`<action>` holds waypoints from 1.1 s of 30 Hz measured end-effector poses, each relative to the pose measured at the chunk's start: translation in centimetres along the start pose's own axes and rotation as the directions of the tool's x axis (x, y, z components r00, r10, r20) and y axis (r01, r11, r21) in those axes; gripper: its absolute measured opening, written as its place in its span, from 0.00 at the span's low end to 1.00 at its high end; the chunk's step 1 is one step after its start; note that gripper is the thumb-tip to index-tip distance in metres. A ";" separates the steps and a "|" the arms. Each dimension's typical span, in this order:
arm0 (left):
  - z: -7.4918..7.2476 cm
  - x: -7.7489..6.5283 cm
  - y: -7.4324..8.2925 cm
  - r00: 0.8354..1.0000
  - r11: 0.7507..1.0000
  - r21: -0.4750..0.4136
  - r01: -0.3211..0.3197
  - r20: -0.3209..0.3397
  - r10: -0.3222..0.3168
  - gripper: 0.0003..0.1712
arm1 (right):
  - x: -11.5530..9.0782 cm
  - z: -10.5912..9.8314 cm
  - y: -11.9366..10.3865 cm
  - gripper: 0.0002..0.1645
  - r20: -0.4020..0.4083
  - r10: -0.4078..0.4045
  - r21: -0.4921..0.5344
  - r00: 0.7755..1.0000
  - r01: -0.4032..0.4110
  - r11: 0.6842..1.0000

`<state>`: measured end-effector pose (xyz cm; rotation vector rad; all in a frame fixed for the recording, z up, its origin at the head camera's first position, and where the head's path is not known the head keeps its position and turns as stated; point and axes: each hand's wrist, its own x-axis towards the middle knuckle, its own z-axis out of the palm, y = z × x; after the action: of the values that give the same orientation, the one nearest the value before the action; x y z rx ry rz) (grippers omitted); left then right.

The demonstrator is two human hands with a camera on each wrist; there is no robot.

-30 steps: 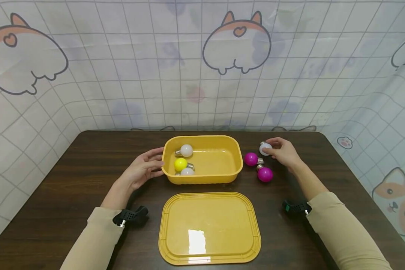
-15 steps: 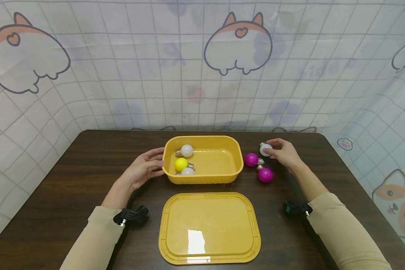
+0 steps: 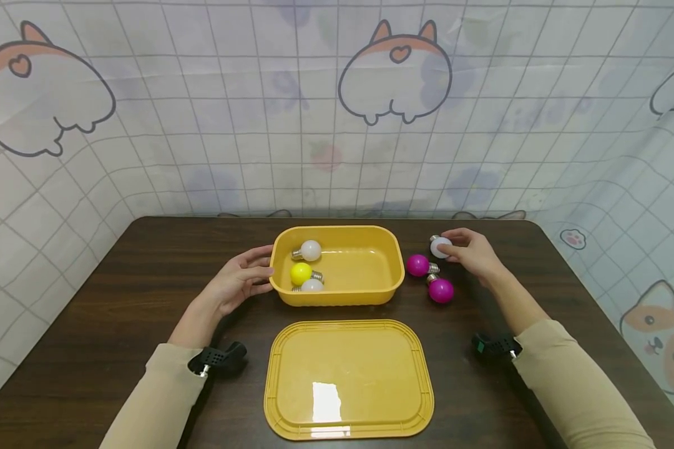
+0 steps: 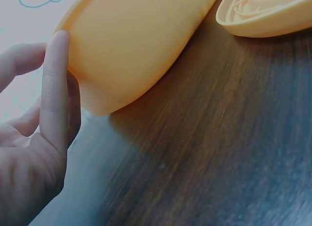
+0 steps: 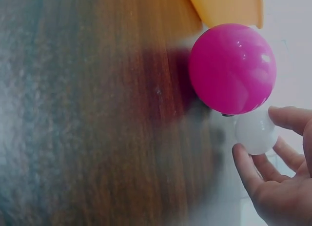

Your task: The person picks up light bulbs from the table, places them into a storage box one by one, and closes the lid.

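Observation:
In the head view my left hand (image 3: 233, 280) rests its fingertips on the left end of a yellow plastic box (image 3: 365, 298). The left wrist view shows its thumb (image 4: 55, 89) straight against the box's outer wall. Inside the box, at its left side, lie a yellow light bulb (image 3: 300, 274) and two white ones (image 3: 311, 251). My right hand (image 3: 472, 252) pinches another white light bulb (image 3: 440, 247) between thumb and fingers, metal base pointing away. Just left of it lie two magenta light bulbs (image 3: 418, 265), their metal bases close together; one magenta bulb (image 5: 233, 70) looms large in the right wrist view.
A yellow lid (image 3: 348, 380) lies flat on the dark wooden table (image 3: 107, 312), in front of the box. A white grid-patterned cloth (image 3: 326, 100) with cartoon corgis hangs behind the table and at its sides.

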<state>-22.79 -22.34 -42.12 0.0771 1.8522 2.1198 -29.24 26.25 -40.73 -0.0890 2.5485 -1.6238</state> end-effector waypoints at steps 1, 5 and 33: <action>0.0 0.0 0.0 1.000 1.000 -0.004 0.003 -0.001 -0.003 0.39 | 0.0 0.0 0.0 0.31 0.001 -0.001 0.001 1.000 0.001 1.000; 0.1 0.0 0.0 1.000 1.000 -0.010 0.005 0.000 -0.005 0.39 | -0.3 0.1 -0.1 0.31 0.003 -0.015 0.005 1.000 0.015 1.000; 0.0 0.2 0.0 1.000 1.000 0.020 -0.002 -0.015 0.002 0.39 | -2.2 1.1 -3.3 0.29 0.044 -0.141 -0.065 0.989 0.144 0.988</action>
<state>-22.94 -22.28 -42.10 0.0673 1.8830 2.1090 -26.95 24.16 -38.04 -0.3128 2.6218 -1.5649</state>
